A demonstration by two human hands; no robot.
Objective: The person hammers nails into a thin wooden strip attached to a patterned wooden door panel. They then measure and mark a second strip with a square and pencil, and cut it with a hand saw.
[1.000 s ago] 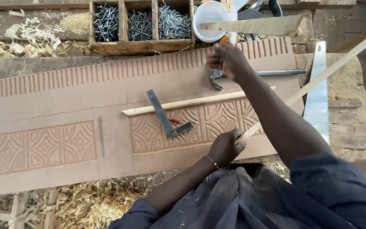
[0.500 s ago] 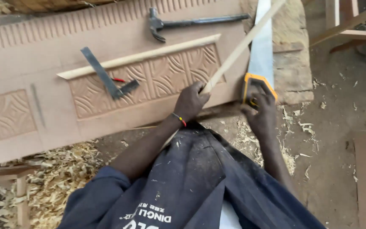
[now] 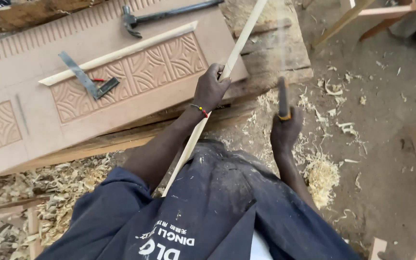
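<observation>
Pale wood makes up the long thin strip (image 3: 227,72) that the left hand (image 3: 210,89) grasps about midway, its fingers wrapped round it at the edge of the carved door panel (image 3: 136,96). The strip runs aslant from the top of the view, past the panel's corner, down to the person's dark work garment (image 3: 208,212). The right hand (image 3: 285,132) is clenched on the yellow-and-black handle of a handsaw (image 3: 282,96), held upright off the bench's (image 3: 270,58) right end over the sawdust-strewn floor (image 3: 376,125); the blade above the handle is blurred and seen nearly edge-on.

On the panel lie a try square (image 3: 87,79) with a red pencil (image 3: 98,80) just beside it, a second pale strip (image 3: 116,53) set along the upper edge of the carved field, and a claw hammer (image 3: 169,14) farther up. Wood shavings (image 3: 49,183) pile under the bench at the lower left, with more of them near the right hand.
</observation>
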